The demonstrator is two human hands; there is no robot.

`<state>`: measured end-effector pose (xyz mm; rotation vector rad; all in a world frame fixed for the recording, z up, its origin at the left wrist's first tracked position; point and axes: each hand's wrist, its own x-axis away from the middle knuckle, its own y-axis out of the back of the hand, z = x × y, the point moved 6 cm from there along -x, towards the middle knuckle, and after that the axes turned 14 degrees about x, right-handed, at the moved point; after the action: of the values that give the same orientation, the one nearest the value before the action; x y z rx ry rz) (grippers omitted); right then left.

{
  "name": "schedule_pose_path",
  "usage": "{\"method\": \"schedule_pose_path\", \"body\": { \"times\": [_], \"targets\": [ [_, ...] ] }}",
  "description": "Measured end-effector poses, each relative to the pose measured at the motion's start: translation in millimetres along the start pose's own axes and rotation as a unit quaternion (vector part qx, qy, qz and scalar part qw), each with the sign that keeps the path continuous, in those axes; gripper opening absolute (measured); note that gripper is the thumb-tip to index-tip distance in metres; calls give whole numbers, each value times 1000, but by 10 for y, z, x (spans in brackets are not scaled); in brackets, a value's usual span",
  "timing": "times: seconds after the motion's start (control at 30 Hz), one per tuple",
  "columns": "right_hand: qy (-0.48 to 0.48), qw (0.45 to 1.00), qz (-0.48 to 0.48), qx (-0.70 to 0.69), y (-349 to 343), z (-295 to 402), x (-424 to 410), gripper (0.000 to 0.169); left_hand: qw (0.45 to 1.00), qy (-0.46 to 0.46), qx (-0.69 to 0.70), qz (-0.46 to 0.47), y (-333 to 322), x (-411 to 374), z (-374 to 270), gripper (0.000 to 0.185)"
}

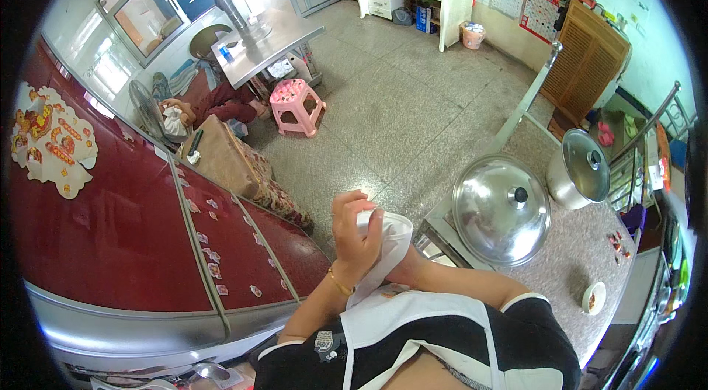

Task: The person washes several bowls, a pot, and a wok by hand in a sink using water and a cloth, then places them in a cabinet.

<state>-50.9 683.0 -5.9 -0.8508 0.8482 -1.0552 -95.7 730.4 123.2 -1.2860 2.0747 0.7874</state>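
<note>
In front of my chest my left hand [354, 243] has its fingers curled around a white cloth [394, 231], pinched between thumb and fingers. A gold bangle [339, 283] circles that wrist. My right hand [408, 267] is at the cloth's lower side, mostly hidden behind it, so its grip is not visible. The cloth hangs in a long fold down to my white apron [412, 312]; whether it is part of the apron I cannot tell.
To my right a granite counter [569, 246] bears a large domed steel lid [500, 213], a lidded steel pot [578, 169] and a small white bowl [593, 299]. A dark red refrigerator [121, 235] stands left. Beyond are a pink stool [298, 108], a metal table [271, 44] and a reclining person [215, 97].
</note>
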Motion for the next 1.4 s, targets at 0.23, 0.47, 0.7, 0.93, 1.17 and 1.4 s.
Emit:
{"method": "schedule_pose_path", "body": {
  "times": [0.23, 0.47, 0.7, 0.93, 1.17, 1.4],
  "targets": [
    [-22, 980, -190, 46, 5, -3, 81, 64, 968, 76, -190, 143, -355, 549, 203, 49],
    [565, 814, -137, 25, -402, 42, -10, 89, 939, 110, -167, 280, -599, 685, 31, 79],
    [98, 969, -217, 63, -17, 225, 76, 72, 951, 91, -100, 277, -589, 707, 188, 82],
    [-194, 955, -217, 61, 270, -107, 473, 59, 964, 83, -68, 243, -386, 915, 464, 83],
    [-271, 923, -239, 133, 447, -350, 488, 39, 985, 52, -30, 159, -206, 1196, 747, 59],
    [-319, 872, -224, 295, 470, -355, 496, 33, 974, 141, 96, 150, -219, 1511, 1191, 35]
  ]
}}
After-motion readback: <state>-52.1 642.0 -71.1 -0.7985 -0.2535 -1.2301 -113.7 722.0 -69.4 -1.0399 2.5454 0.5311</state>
